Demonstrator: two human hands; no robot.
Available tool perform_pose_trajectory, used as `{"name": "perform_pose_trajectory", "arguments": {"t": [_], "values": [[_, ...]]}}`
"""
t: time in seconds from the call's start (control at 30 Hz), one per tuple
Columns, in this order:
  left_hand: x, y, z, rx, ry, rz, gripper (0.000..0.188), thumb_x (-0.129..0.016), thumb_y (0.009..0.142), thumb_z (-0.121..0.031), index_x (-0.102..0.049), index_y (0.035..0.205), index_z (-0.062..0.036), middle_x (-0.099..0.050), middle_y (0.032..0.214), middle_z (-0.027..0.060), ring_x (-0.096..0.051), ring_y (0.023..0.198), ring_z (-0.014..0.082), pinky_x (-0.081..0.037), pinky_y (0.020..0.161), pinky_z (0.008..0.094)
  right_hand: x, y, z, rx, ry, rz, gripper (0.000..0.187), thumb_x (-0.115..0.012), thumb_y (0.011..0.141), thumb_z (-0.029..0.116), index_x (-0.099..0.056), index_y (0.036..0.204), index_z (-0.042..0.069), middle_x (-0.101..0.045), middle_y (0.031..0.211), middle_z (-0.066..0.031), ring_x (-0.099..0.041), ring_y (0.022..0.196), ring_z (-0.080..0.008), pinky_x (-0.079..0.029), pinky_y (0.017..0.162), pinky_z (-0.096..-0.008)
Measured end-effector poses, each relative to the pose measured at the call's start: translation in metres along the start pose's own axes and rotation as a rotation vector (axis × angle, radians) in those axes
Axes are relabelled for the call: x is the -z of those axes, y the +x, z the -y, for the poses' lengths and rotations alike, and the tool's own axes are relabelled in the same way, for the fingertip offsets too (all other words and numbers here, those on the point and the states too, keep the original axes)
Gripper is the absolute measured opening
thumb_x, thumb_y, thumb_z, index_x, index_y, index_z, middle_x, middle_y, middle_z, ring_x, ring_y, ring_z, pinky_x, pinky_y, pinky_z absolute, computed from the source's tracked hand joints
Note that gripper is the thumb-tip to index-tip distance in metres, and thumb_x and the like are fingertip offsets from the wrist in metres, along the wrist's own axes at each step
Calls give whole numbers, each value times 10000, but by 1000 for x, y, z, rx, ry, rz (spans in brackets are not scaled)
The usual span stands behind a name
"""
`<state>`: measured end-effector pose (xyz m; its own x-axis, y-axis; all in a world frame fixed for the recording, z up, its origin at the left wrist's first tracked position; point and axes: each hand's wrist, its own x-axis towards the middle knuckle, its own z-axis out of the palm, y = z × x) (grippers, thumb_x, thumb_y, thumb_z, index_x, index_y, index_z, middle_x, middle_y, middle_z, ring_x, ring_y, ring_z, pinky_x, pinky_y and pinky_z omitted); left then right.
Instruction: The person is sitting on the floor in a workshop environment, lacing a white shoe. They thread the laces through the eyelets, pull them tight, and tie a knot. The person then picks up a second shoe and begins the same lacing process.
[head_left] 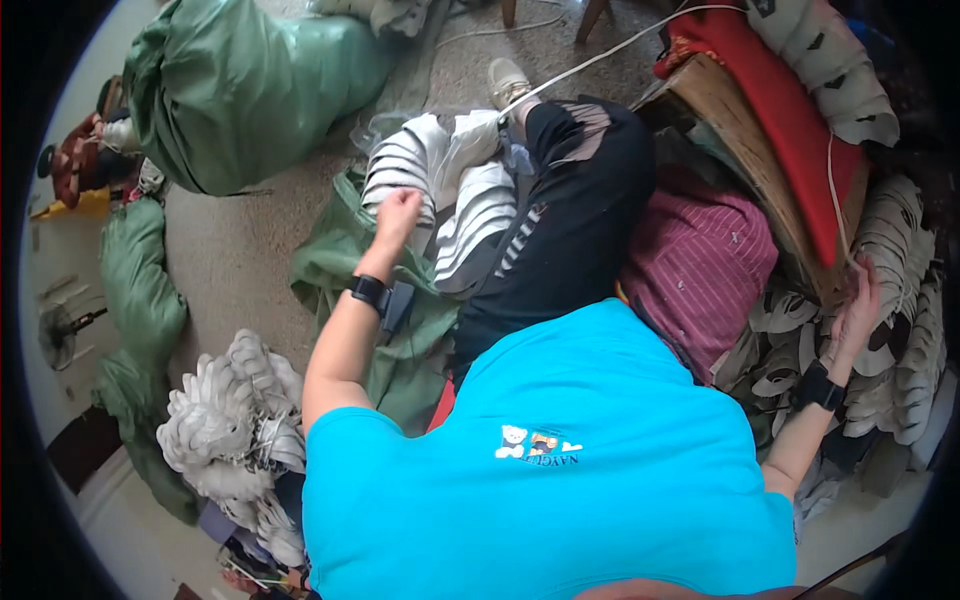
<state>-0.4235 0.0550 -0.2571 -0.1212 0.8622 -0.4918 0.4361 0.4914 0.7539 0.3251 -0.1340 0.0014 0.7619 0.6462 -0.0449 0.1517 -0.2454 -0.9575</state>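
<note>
My left hand [400,214] is closed over a stack of nested white curved pieces [402,165], which look like shoe uppers. Whatever sits in its fingers, if anything, is hidden. A second such stack [478,225] lies beside it, against my dark trouser leg. Far out to the right, my right hand [858,308] has its fingers closed on a white cord [833,190]. That cord loops up past the red cloth, and a long stretch runs across to my foot near the stacks. More stacks of pale nested pieces [893,260] rise next to my right hand.
A large green sack [235,100] stands at the far left, with another green sack [140,265] below it. A pile of white pieces [225,400] lies by my left elbow. Red cloth [770,100] covers a wooden board [735,130] near a maroon striped cloth [700,265].
</note>
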Motion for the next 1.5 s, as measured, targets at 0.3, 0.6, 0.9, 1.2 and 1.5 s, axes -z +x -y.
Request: {"name": "perform_pose_trajectory", "arguments": {"t": [0.3,0.6,0.9,1.2,1.5], "values": [[-69,-84,44,-474,832,108,355,-685,821,-289,-536,1044,-55,-648,942,157,-657,808,380,-527,711,492,23,-12,6,-119,-109,50,448,-583,993,267,-509,1368,33,-580,1320,-90,-602,1091,-168,-452,928,-310],[18,-80,-24,-759,723,-219,92,-623,862,-128,-653,946,-106,-653,884,97,-630,871,310,-486,748,430,-38,-33,62,-7,-69,249,349,-538,1018,189,-544,1323,19,-614,1260,-56,-634,969,-98,-477,848,-224],[83,-150,-179,-906,-112,-406,202,-554,987,-60,-647,1163,-23,-661,1064,59,-611,981,137,-482,849,280,-160,-108,119,180,-106,563,247,-540,999,146,-634,1190,19,-667,1121,-57,-630,947,-97,-507,836,-249],[-13,-157,-292,-895,-431,302,363,-587,947,-78,-550,1295,19,-633,1215,92,-647,997,184,-527,858,305,-261,-134,136,511,480,967,596,-489,1008,456,-403,1437,52,-561,1327,-135,-541,1211,-202,-427,1041,-368],[-180,-197,-295,-403,-428,1006,247,-568,968,-100,-607,1184,15,-656,1068,59,-629,917,137,-514,796,278,-171,-172,130,97,679,852,449,-444,1008,337,-453,1338,32,-523,1287,-81,-481,1231,-178,-366,1072,-335]]}}
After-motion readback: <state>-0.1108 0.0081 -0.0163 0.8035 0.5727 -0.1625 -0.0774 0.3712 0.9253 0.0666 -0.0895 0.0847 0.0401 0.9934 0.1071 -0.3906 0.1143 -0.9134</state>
